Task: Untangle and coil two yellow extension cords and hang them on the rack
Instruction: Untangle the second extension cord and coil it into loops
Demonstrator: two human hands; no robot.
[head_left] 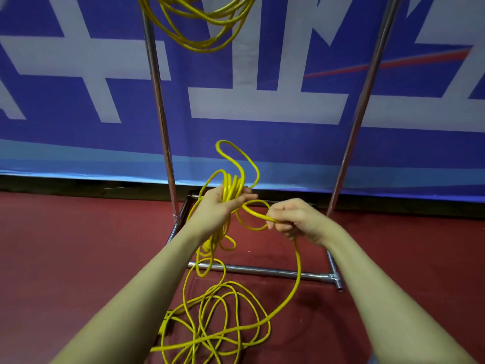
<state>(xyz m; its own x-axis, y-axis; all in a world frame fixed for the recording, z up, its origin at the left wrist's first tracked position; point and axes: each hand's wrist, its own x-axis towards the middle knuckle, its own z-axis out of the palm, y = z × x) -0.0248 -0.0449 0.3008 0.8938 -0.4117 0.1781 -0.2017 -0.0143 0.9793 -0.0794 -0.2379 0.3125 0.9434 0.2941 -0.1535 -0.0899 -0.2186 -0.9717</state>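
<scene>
Left hand (223, 203) raised in front of the rack, fingers and thumb curled round a bundle of several gathered turns of the yellow extension cord (298, 264) — loops standing up above the fist, one tall loop arching toward the banner, more strands hanging down below the wrist. Right hand (294, 219) just beside it at about the same height, fingers curled in and pinching a single strand of the same cord, with a small loop bridging the gap between the two hands. From the right fist, one long strand dropping in a wide curve down to the floor and joining a loose, still-tangled heap of overlapping loops on the red floor (65, 258) between the forearms (plug or socket end not clearly made out, though a thicker yellow lump shows at the heap's left edge). Second yellow cord, already coiled (199, 24), hanging at the top of the view near the rack's left upright, its lower loops drooping below the frame's upper edge; the bar it hangs from out of sight. Chrome garment rack (160, 106) directly ahead — two slanted shiny uprights, a low crossbar along the floor, dark base pieces behind. Part of the held cord dangling in front of that low crossbar. Behind the rack, blue banner with large white characters (262, 106) and a thin red streak at the right, a paler blue band along its bottom edge.
</scene>
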